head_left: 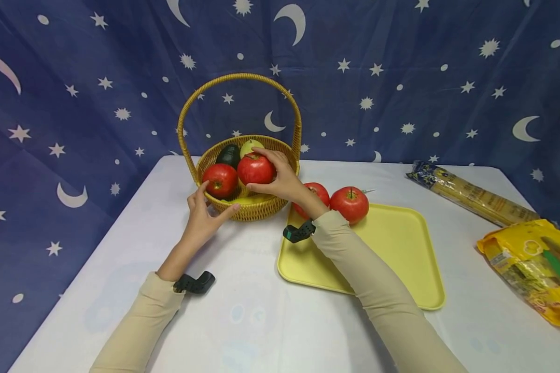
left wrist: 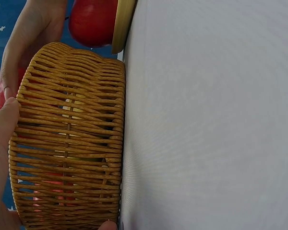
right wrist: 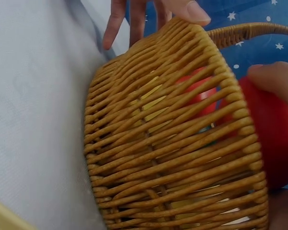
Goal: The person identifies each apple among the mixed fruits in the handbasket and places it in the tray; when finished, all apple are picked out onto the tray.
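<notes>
My right hand (head_left: 280, 176) grips a red apple (head_left: 255, 169) over the right part of the wicker basket (head_left: 256, 211), its thumb in front and fingers over the top. My left hand (head_left: 201, 213) holds the basket's front-left rim, thumb and fingers spread. Another red apple (head_left: 220, 180) lies inside next to the left fingertips. Behind are a dark green avocado (head_left: 228, 155) and a yellow-green pear (head_left: 250, 146); something yellow shows low in the basket. In the left wrist view the left thumb (left wrist: 5, 115) touches the rim. The right wrist view shows the held apple (right wrist: 273, 134) beside the rim.
A yellow tray (head_left: 396, 248) lies right of the basket under the right forearm, with red apples (head_left: 350, 204) at its back-left corner. A long noodle-like packet (head_left: 476, 194) and a yellow food bag (head_left: 536, 264) lie at right. The basket's tall handle (head_left: 242, 76) arches above.
</notes>
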The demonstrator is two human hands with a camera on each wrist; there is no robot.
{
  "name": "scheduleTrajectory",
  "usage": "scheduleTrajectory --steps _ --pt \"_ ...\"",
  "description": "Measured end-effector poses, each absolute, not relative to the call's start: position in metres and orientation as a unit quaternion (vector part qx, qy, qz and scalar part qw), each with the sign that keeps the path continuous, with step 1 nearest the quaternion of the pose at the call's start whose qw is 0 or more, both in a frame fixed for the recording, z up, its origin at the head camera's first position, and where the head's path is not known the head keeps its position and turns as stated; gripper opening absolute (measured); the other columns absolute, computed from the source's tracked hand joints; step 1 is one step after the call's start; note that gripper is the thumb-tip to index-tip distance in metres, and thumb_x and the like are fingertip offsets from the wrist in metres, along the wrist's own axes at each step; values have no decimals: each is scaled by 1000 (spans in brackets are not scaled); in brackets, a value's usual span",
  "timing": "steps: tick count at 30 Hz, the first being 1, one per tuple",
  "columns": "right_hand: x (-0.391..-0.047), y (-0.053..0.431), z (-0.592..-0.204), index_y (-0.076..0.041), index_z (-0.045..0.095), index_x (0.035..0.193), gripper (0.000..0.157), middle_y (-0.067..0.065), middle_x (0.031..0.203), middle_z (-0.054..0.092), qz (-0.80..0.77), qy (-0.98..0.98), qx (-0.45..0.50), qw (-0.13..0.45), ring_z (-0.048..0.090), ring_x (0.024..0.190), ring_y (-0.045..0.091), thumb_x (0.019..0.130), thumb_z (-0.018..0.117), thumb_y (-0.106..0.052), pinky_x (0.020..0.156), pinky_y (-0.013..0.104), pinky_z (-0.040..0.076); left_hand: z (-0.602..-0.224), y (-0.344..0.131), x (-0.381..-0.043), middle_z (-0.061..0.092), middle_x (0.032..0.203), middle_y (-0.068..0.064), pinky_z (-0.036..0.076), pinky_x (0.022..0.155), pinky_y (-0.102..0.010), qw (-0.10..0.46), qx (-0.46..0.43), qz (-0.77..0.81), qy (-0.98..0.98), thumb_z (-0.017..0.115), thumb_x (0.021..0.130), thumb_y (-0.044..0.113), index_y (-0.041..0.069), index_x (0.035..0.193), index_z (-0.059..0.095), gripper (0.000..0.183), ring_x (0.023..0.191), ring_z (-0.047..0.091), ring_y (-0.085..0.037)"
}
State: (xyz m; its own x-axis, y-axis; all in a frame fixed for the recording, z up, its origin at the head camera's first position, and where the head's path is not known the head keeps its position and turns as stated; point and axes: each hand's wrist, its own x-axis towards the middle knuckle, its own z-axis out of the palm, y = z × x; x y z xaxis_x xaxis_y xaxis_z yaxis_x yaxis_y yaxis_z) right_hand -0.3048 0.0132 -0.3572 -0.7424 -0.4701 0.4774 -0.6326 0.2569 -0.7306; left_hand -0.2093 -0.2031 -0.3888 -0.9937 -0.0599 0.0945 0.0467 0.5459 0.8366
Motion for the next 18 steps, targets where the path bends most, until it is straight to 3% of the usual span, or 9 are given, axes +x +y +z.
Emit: scheduleTrajectory --steps 7,13,18 --pt "-302 15 -355 -11 40 146 87 12 141 44 479 -805 344 69 32 131 29 72 86 -20 104 47 41 -388 -202 -210 9 148 -26 35 109 -53 56 1 -476 -877 71 88 37 9 155 6 98 135 34 -44" --pt "-298 16 -354 -8 43 142 84 13 137 45 479 -803 349 64 29 133 29 71 87 -20 103 47 41 -388 -203 -210 8 148 -26 34 110 -53 58 1 -480 -875 72 88 38 8 155 6 98 135 34 -44" --pt "-294 17 -353 -7 43 139 81 14 133 44 495 -786 368 34 41 126 30 71 87 -14 101 44 45 -389 -203 -210 8 148 -26 34 109 -54 58 0 -481 -875 72 88 38 8 155 6 98 135 33 -44"
